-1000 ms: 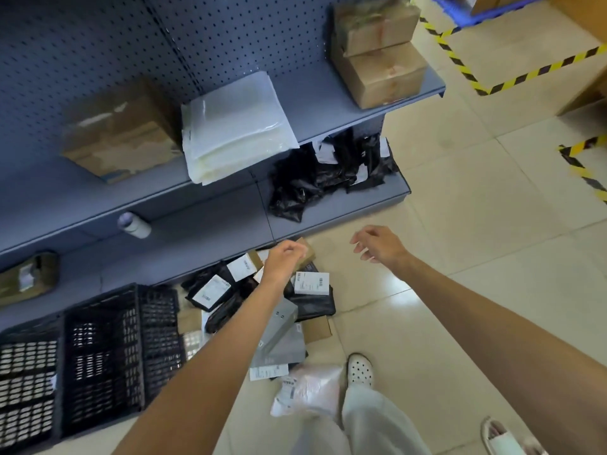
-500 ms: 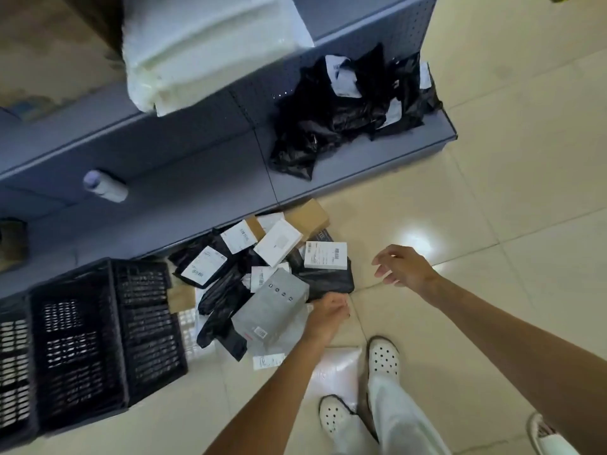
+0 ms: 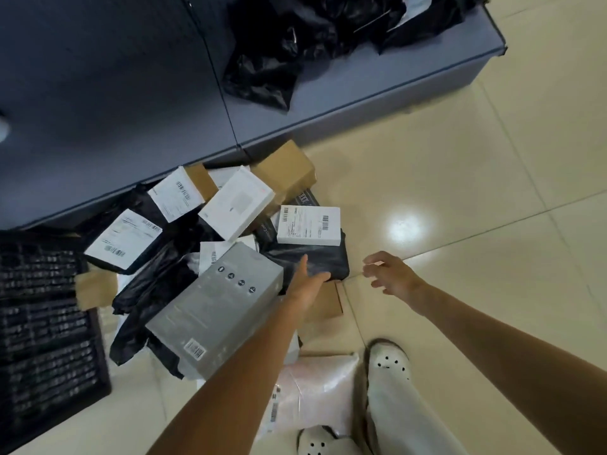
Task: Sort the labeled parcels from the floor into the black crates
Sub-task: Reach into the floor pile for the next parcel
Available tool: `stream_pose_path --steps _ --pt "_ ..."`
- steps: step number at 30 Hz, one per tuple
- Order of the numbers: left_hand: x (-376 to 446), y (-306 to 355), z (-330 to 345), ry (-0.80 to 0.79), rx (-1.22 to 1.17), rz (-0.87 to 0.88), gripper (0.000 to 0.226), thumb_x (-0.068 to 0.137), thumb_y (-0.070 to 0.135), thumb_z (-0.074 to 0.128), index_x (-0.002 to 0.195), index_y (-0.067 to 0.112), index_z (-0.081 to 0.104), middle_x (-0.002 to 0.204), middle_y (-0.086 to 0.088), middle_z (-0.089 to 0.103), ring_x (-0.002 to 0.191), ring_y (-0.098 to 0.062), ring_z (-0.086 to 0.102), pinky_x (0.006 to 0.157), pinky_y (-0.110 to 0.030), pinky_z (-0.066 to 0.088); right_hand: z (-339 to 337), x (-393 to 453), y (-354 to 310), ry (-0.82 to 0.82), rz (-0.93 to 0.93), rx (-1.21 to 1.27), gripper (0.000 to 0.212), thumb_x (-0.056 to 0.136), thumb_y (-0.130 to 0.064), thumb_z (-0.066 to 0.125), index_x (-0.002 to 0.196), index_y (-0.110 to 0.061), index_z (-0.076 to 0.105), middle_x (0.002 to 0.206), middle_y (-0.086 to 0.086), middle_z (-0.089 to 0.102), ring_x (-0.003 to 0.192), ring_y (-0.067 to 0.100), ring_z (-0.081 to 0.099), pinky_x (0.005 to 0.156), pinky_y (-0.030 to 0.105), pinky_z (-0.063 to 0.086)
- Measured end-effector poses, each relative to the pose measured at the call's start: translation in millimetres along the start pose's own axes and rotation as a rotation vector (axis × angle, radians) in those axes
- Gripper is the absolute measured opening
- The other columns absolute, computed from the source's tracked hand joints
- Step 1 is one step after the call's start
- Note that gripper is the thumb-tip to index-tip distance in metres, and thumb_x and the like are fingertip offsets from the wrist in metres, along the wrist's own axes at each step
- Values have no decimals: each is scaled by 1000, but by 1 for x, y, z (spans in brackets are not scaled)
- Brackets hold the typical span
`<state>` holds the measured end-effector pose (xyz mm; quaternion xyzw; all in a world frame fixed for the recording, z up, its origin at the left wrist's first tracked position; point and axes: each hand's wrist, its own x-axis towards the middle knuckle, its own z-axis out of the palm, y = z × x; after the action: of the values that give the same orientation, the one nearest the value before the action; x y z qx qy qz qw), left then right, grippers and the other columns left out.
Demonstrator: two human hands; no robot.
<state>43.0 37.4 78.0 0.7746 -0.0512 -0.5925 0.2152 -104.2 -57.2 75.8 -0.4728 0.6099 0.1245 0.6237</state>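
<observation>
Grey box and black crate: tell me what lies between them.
In the head view, between the grey box and the black crate lie crumpled black mailer bags and a brown cardboard piece beside the crate's edge.

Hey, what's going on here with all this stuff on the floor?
A person is bending over a heap of labeled parcels on the floor beside a grey shelf. The left hand, fingers straight, reaches onto a black poly mailer with a white shipping label, next to a grey box. The right hand hovers open over the floor tiles, holding nothing. A black crate waits at the left. Nothing is lifted yet.
</observation>
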Motion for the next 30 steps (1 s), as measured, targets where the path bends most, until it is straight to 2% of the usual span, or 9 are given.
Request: stream_pose_path --steps 4,7,11,16,19,21,23,28,30 --pt "55 -19 -4 48 51 11 78 101 22 56 159 23 4 165 -7 13 150 -28 20 116 -39 23 30 52 20 -40 5 -63 38 98 -22 53 135 -15 49 128 13 56 113 26 55 93 32 41" --pt "86 -36 -15 154 247 61 89 97 25 61 159 24 -3 167 -1 -3 153 -28 9 120 -46 17 47 86 24 -53 17 -54 45 99 -21 51 142 -13 41 132 12 53 108 21 50 90 29 38" --pt "109 -51 -25 267 365 165 90 99 20 58 158 20 -9 165 0 -18 153 -24 -6 120 -43 18 68 123 26 -56 5 -12 47 100 -14 49 145 -10 33 136 14 50 111 24 49 88 28 37" --pt "127 -61 -28 385 378 206 77 100 17 51 159 21 2 166 1 -9 153 -25 -6 121 -42 16 85 156 38 -21 8 38 54 99 -11 50 148 -12 27 139 14 50 125 30 48 100 34 39" --pt "134 -62 -33 414 341 194 68 98 12 49 157 26 17 165 3 -1 151 -27 -12 121 -46 17 89 161 44 -10 1 83 58 98 -11 51 149 -16 25 137 13 50 123 30 49 97 33 40" --pt "134 -61 -35 447 324 199 64 96 11 48 154 29 25 163 2 6 151 -29 -6 120 -46 22 89 159 45 0 -3 112 60 98 -11 52 150 -20 24 137 13 51 122 31 50 94 32 41" --pt "133 -59 -35 482 311 203 61 95 11 48 152 28 31 159 -2 15 146 -30 9 117 -48 31 85 158 42 -1 -1 123 61 98 -11 51 151 -22 23 136 13 51 122 31 50 93 32 41" --pt "126 -53 -43 460 237 132 66 99 10 48 157 26 21 163 -4 5 147 -28 14 115 -41 31 82 158 34 -10 5 132 63 98 -13 54 151 -24 22 136 13 52 123 31 50 99 38 43" --pt "125 -48 -46 487 152 131 65 99 7 46 157 25 22 161 -7 14 144 -28 28 110 -38 36 81 158 34 -7 19 124 62 97 -13 54 150 -23 22 136 12 51 123 31 50 100 39 42"
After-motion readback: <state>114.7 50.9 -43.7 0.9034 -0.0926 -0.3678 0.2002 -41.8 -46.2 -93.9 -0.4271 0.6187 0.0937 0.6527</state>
